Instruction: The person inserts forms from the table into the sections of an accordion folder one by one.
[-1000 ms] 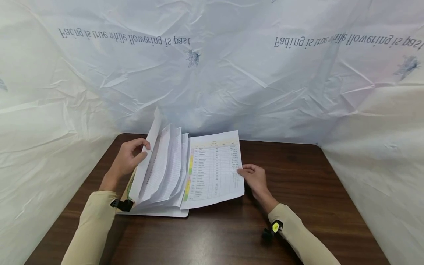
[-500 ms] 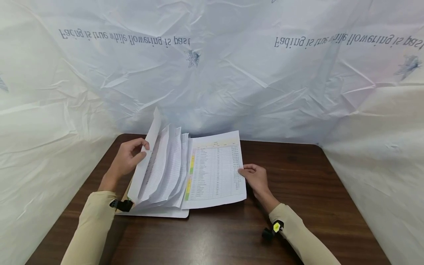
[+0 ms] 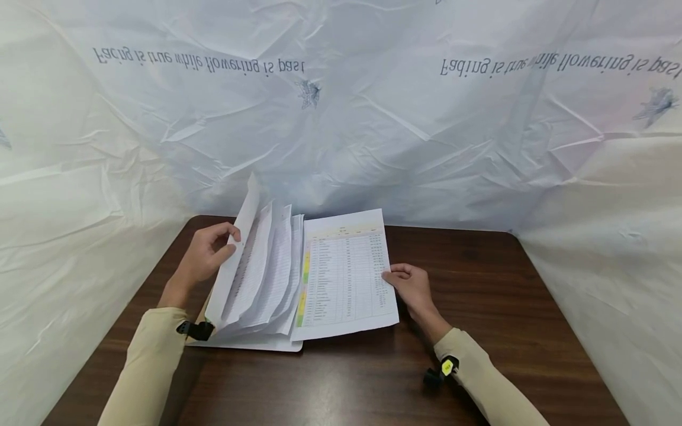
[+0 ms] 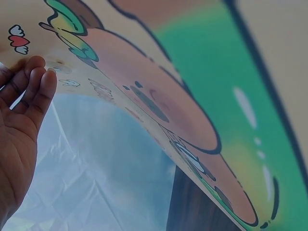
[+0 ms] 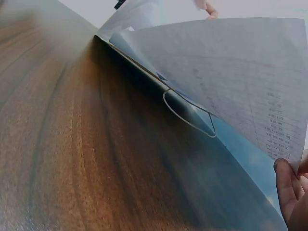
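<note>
In the head view, my left hand point(image 3: 205, 251) grips the edge of a folder's raised cover point(image 3: 234, 266), which leans upright at the left. Its inner side is white; in the left wrist view the outer side of the cover point(image 4: 139, 91) carries a coloured cartoon print. Several printed sheets point(image 3: 272, 272) fan out inside the folder, their lower parts partly hidden. To their right, my right hand point(image 3: 412, 287) pinches the right edge of a sheet of paper point(image 3: 346, 278) printed with a table, with yellow and green cells down its left side. That sheet's left edge lies along the fanned sheets.
The folder's white base point(image 3: 277, 343) lies on a dark brown wooden table point(image 3: 469, 307). A thin loop point(image 5: 190, 120) sticks out from the folder's edge in the right wrist view. White plastic sheeting point(image 3: 362, 136) with printed lettering surrounds the table at the back and sides.
The sheet in my right hand shifts slightly, its lower right corner moving a little right and toward me. My left hand and the cover hold nearly still.
</note>
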The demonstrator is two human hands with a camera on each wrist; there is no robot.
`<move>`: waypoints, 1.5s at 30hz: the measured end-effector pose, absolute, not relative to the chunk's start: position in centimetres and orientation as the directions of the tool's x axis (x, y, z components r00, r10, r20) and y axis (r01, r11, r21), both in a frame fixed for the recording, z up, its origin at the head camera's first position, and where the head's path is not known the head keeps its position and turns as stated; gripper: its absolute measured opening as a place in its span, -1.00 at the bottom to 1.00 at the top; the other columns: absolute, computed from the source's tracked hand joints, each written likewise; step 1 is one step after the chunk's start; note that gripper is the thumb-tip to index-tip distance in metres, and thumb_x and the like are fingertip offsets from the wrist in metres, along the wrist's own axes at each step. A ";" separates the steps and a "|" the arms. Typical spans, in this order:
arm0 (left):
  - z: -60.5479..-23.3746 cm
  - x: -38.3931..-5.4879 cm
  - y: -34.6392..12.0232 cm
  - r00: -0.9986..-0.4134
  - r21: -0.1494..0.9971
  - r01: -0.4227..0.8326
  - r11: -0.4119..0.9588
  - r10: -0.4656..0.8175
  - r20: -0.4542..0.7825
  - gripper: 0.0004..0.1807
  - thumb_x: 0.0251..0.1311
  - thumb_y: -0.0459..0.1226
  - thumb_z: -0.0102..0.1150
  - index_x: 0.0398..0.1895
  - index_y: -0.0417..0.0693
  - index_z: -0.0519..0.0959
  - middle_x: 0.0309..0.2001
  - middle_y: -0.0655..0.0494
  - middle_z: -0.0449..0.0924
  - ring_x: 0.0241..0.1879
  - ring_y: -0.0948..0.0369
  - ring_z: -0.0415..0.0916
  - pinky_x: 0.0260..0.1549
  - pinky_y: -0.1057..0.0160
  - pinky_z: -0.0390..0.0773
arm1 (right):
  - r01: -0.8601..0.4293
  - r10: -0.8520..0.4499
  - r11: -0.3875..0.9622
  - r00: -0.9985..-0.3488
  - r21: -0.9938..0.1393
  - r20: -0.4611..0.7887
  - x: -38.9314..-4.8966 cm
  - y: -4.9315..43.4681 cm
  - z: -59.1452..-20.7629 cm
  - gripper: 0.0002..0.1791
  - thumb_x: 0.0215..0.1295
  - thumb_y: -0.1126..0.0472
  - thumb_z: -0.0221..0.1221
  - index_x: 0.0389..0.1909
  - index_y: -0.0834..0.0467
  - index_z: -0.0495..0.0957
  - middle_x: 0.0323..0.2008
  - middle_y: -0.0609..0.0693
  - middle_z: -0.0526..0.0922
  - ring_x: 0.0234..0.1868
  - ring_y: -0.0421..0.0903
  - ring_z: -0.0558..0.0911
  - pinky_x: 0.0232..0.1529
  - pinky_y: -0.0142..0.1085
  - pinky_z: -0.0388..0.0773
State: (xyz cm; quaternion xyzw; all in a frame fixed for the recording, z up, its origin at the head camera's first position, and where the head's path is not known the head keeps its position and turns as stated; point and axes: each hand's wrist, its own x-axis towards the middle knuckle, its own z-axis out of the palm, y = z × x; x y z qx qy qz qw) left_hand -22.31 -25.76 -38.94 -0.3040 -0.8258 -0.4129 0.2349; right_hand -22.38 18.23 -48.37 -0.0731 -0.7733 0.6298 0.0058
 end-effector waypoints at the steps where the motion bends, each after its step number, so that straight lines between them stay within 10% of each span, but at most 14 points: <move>1: -39.2 -22.5 -25.9 -0.704 0.538 0.696 0.476 0.306 0.641 -0.81 0.08 -0.60 0.02 -0.29 -0.28 0.57 -0.41 0.09 0.48 -0.59 0.37 0.27 -0.59 0.30 0.32 | 0.108 0.119 0.193 -0.989 -0.975 -0.086 -22.4 18.3 -48.4 -0.71 0.26 0.26 0.36 -0.07 0.33 0.65 -0.23 0.19 0.77 -0.36 -0.12 0.74 -0.34 -0.35 0.61; 45: -37.5 -21.2 -25.2 -0.702 0.539 0.700 0.468 0.319 0.636 -0.84 0.05 -0.63 0.02 -0.33 -0.37 0.55 -0.41 -0.05 0.52 -0.52 0.23 0.39 -0.53 0.36 0.39 | 0.145 0.051 0.219 -0.989 -0.965 -0.137 -23.4 18.2 -48.3 -0.69 0.27 0.25 0.35 -0.02 0.33 0.66 -0.18 0.21 0.76 -0.35 -0.08 0.74 -0.36 -0.29 0.63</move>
